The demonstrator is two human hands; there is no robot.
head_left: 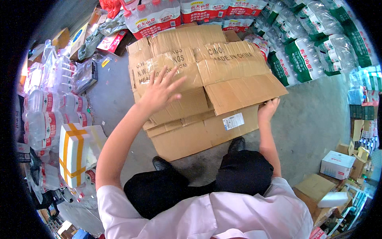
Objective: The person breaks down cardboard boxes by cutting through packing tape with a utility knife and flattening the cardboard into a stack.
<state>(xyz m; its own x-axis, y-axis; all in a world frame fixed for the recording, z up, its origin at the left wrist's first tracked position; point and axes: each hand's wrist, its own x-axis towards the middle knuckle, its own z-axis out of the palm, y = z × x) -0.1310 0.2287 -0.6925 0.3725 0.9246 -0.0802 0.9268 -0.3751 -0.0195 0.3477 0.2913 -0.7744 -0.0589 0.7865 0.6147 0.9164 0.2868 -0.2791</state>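
Note:
A pile of flattened brown cardboard boxes [234,65] lies on the grey floor in front of my feet, with several overlapping sheets and flaps. My left hand [159,93] is open over the left side of the pile, fingers spread; whether it touches the cardboard I cannot tell. At the right side, my right hand [269,109] is closed at the corner of a raised cardboard flap [244,93], its fingertips partly hidden by the flap. Below that flap, a white label [233,121] is stuck on the front sheet.
Shrink-wrapped bottle packs with red labels [155,20] stand behind the pile, and green-labelled packs [304,59] at the far right. Large bottles [43,119] and a white foam box with yellow tape [73,155] are on the left. A white carton [337,164] stands at right.

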